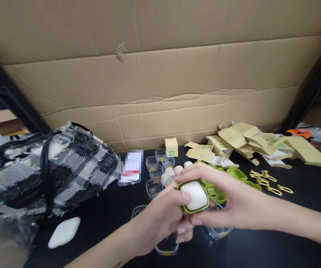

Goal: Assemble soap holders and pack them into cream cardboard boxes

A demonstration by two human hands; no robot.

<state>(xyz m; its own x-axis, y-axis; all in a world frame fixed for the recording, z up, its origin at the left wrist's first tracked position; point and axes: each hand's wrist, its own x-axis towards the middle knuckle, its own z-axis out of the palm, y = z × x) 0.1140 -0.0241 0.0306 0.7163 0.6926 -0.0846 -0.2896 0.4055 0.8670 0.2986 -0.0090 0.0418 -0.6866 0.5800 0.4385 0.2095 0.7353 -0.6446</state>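
Both hands hold a small green-rimmed container [194, 196] with a smooth white insert in its opening. My left hand [160, 216] grips it from the left and below, its thumb pressed on the white surface. From the right, my right hand [230, 197] wraps its thumb and fingers around the rim. Clear plastic cups [154, 188] stand behind my left hand, and more clear cups lie partly hidden below both hands. Several white rounded pieces [167, 179] sit just behind the container. Green trays [215, 193] are close behind my right hand, partly covered by it.
A black-and-white checked bag [76, 171] lies at left, with a white diamond-shaped piece [64, 232] before it. A phone [131, 167] and small carton [171, 147] are farther back. Flattened cartons [241, 139] and yellow-green loops [274, 190] lie right. Cardboard [160, 82] stands behind.
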